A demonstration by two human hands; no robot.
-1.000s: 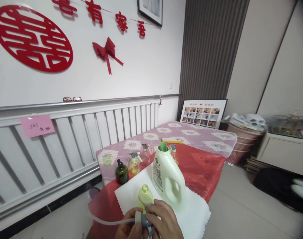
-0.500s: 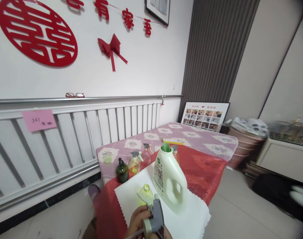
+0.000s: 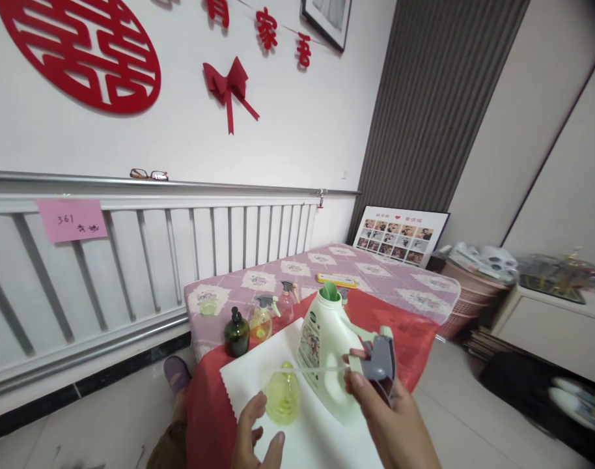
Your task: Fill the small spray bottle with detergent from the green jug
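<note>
My right hand (image 3: 390,423) is raised over the table and closed on a grey and green spray trigger head (image 3: 378,358). Its clear dip tube (image 3: 307,370) runs left toward the open neck of a small yellow-green bottle (image 3: 282,396). That bottle stands on a white cloth (image 3: 243,381), and my left hand (image 3: 253,436) curls beside its base with fingers apart, touching it or very close. A large pale green detergent jug (image 3: 321,352) with an open spout stands right behind them.
A dark green pump bottle (image 3: 237,333), a yellow spray bottle (image 3: 261,320) and other small spray bottles stand at the table's back. A red cloth (image 3: 405,332) covers the table over a patterned pink one. A white railing runs along the left; baskets and a cabinet stand at the right.
My right hand lifted the trigger head up and to the right, drawing its tube out level. My left hand let go of the head and dropped beside the small bottle. The view swung slightly.
</note>
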